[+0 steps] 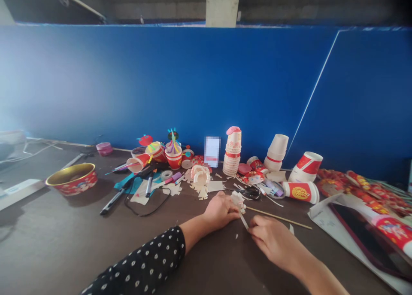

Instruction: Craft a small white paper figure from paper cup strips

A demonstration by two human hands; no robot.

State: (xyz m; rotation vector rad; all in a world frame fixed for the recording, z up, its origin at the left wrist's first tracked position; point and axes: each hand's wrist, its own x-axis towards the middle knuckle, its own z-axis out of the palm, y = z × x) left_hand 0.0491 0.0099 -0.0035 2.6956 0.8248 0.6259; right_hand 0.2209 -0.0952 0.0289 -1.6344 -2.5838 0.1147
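Near the middle of the dark table, my left hand (222,210) pinches a small white paper piece with cut, curled edges (238,200). A narrow white paper strip (244,221) runs from that piece down to my right hand (272,239), whose fingertips are closed on its lower end. A thin wooden stick (280,217) lies on the table just beyond my right hand. Behind my left hand sits a cut paper cup (200,174) with fringed edges, beside a flat white paper piece (216,186).
A red and gold bowl (73,184) stands at left. Markers, a black cable (144,214) and decorated cups lie left of centre. Stacked cups (231,157), scissors (252,193) and a fallen red cup (301,193) are behind and right. A dark tablet (363,235) rests at right.
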